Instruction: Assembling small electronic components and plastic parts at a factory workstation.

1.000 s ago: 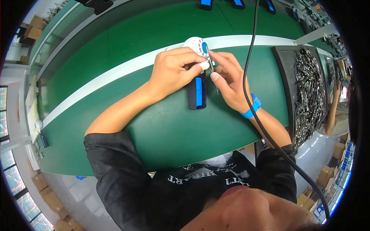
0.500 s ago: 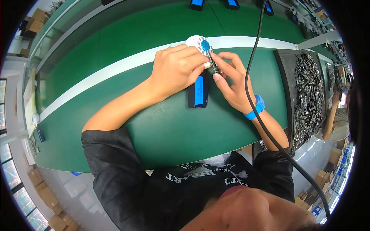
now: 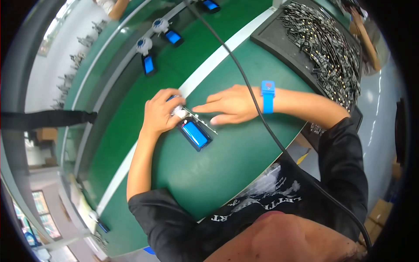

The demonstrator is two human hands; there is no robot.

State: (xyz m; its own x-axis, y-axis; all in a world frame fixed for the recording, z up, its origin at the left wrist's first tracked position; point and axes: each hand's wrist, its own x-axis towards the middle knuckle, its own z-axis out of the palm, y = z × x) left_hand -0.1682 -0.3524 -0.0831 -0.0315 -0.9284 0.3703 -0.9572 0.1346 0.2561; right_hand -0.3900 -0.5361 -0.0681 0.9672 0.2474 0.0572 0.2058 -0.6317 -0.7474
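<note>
My left hand (image 3: 160, 111) is closed around a small white device (image 3: 178, 110) with a blue part, which is mostly hidden under the fingers. A narrow circuit board (image 3: 201, 120) sticks out from beside that device, slanting past the black box (image 3: 195, 134) with a bright blue label on top. The box lies on the green table, just below my left fingers. My right hand (image 3: 235, 105) has its index finger and thumb stretched apart; the index fingertip is close to the board, and whether it touches cannot be made out. Nothing shows between its fingers.
A black tray (image 3: 279, 43) heaped with circuit boards (image 3: 323, 48) stands at the far right. Beyond the white strip (image 3: 218, 59), several blue-labelled black boxes (image 3: 149, 64) lie on a green surface, two with white round devices (image 3: 144, 45). A black cable (image 3: 242, 72) hangs across the view.
The view has turned, bringing more of the far green surface into sight. My right hand has come away from the white device, its fingers now spread; the board shows more fully.
</note>
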